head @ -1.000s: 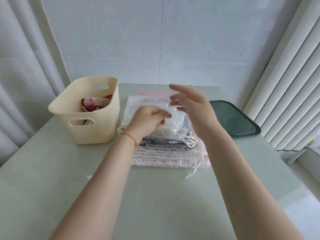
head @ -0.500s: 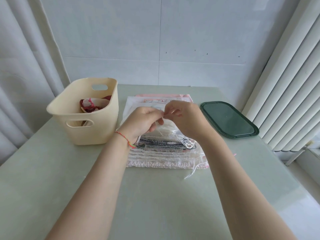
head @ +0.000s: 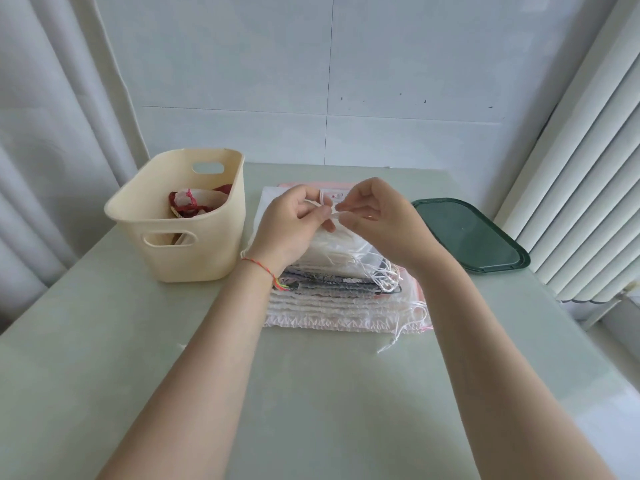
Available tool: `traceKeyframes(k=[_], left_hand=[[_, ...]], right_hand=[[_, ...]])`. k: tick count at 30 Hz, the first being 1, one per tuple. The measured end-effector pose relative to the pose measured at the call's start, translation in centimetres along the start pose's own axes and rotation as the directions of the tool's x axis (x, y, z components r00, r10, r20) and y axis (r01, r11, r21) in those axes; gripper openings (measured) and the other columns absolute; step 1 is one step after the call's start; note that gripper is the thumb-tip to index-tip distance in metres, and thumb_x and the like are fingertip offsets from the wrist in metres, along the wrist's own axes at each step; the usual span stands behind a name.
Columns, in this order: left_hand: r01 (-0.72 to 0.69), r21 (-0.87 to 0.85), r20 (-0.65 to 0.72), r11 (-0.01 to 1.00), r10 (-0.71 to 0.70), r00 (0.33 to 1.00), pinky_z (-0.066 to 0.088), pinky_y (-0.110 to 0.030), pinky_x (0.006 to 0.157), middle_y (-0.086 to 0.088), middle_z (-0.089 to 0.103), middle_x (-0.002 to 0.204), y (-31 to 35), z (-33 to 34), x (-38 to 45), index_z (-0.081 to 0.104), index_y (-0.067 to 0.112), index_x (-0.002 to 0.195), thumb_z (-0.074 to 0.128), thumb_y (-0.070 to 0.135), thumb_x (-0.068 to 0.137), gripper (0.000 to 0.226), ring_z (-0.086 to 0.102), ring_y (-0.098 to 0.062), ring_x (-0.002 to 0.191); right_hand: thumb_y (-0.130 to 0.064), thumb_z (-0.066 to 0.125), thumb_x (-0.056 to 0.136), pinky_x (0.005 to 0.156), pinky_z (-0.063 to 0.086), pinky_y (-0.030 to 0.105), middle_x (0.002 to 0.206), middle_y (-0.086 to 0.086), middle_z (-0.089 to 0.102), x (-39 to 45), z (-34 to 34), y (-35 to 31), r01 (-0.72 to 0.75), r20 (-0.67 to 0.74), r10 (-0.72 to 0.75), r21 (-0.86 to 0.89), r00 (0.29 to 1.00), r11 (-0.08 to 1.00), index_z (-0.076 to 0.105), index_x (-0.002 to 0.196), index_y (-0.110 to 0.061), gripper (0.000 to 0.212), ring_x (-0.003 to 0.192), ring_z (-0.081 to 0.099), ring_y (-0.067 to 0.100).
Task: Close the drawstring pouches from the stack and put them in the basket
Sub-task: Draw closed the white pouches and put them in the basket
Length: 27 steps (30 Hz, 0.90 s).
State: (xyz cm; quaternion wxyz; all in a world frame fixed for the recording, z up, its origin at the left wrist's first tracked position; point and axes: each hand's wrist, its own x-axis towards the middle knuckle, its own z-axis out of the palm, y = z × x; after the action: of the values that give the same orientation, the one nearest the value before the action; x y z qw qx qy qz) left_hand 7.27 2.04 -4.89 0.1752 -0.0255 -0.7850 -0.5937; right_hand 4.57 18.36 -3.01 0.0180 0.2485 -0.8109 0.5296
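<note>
A stack of flat drawstring pouches (head: 332, 303), mostly white and pink with one dark patterned pouch among them, lies in the middle of the table. Above the stack, my left hand (head: 294, 226) and my right hand (head: 374, 220) meet and each pinches the white drawstring (head: 330, 211) of a white pouch (head: 332, 251) that hangs just under them on top of the stack. The cream basket (head: 194, 244) stands to the left of the stack and holds a red and white pouch (head: 194, 204).
A dark green lid (head: 474, 233) lies flat at the right of the stack. White curtains hang at the left, a ribbed radiator or blind at the right, a tiled wall behind. Loose white cords (head: 394, 337) trail off the stack's front right corner.
My right hand, open and raised a second ago, has come down to my left hand and taken the drawstring. Both hands have lifted slightly with the cord between them.
</note>
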Motion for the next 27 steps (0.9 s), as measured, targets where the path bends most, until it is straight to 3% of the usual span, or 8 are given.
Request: traceKeyframes(k=[2,5,8,11,16,19,27], left_hand=[[-0.012,0.027,-0.003,1.0,0.012,1.0,0.045,-0.03,0.076,0.006,0.072,0.069,-0.1,0.1,0.0,0.058,0.023,0.092,0.065,0.017,0.093,0.009,0.062,-0.014,0.074],[-0.019,0.089,-0.028,0.996,0.021,0.999,0.043,-0.026,0.071,0.007,0.072,0.074,-0.2,0.4,0.1,0.053,0.03,0.088,0.068,0.019,0.091,0.019,0.062,-0.01,0.072],[0.003,0.112,-0.058,0.994,0.004,0.998,0.046,-0.031,0.073,0.005,0.073,0.075,-0.3,0.4,0.2,0.053,0.029,0.085,0.07,0.02,0.088,0.019,0.067,-0.019,0.078],[0.029,0.112,-0.069,0.993,-0.021,0.997,0.051,-0.036,0.074,0.002,0.074,0.073,-0.4,0.4,0.2,0.056,0.025,0.082,0.074,0.022,0.085,0.018,0.07,-0.026,0.078],[0.041,0.099,-0.105,0.994,-0.03,0.994,0.054,-0.036,0.075,0.0,0.073,0.067,-0.1,0.3,0.0,0.063,0.016,0.08,0.079,0.022,0.08,0.018,0.071,-0.023,0.071],[0.036,0.06,-0.09,0.998,-0.03,0.996,0.054,-0.032,0.073,-0.001,0.073,0.064,0.1,0.0,-0.2,0.064,0.014,0.078,0.079,0.02,0.08,0.016,0.068,-0.014,0.061],[0.041,0.049,-0.048,0.998,-0.039,0.998,0.055,-0.031,0.068,-0.008,0.074,0.069,0.5,-0.2,-0.3,0.067,0.007,0.083,0.074,0.012,0.084,0.009,0.065,-0.014,0.059]], right_hand=[[-0.007,0.074,0.083,0.088,0.056,0.032,0.097,0.005,0.072,-0.2,0.4,-0.3,0.011,0.012,-0.011,0.04,1.0,0.999,0.057,0.101,-0.008,0.025,0.091,0.07,0.014],[-0.007,0.077,0.079,0.083,0.055,0.038,0.083,0.003,0.071,-0.2,1.2,-0.2,0.037,-0.053,-0.039,-0.054,0.998,0.998,0.057,0.087,-0.016,0.023,0.083,0.069,0.021],[-0.005,0.079,0.076,0.075,0.051,0.028,0.073,-0.004,0.068,0.0,1.5,-0.2,0.049,-0.109,-0.064,-0.136,0.992,0.989,0.058,0.079,-0.017,0.024,0.077,0.066,0.015],[-0.001,0.078,0.075,0.061,0.043,0.011,0.063,-0.014,0.063,-0.1,1.5,-0.3,0.067,-0.114,-0.087,-0.167,0.99,0.984,0.058,0.075,-0.016,0.025,0.061,0.058,-0.004],[-0.004,0.078,0.076,0.065,0.046,0.021,0.062,-0.017,0.063,-0.2,1.5,-0.2,0.112,-0.128,-0.143,-0.223,0.981,0.968,0.059,0.073,-0.019,0.024,0.068,0.061,0.009],[-0.005,0.078,0.077,0.068,0.047,0.021,0.064,-0.017,0.064,-0.2,1.4,-0.2,0.121,-0.115,-0.149,-0.218,0.982,0.968,0.061,0.075,-0.017,0.021,0.071,0.063,0.008],[-0.003,0.076,0.078,0.065,0.048,0.015,0.065,-0.014,0.067,-0.1,1.4,0.0,0.141,-0.112,-0.175,-0.259,0.978,0.955,0.062,0.078,-0.014,0.017,0.067,0.064,0.001]])
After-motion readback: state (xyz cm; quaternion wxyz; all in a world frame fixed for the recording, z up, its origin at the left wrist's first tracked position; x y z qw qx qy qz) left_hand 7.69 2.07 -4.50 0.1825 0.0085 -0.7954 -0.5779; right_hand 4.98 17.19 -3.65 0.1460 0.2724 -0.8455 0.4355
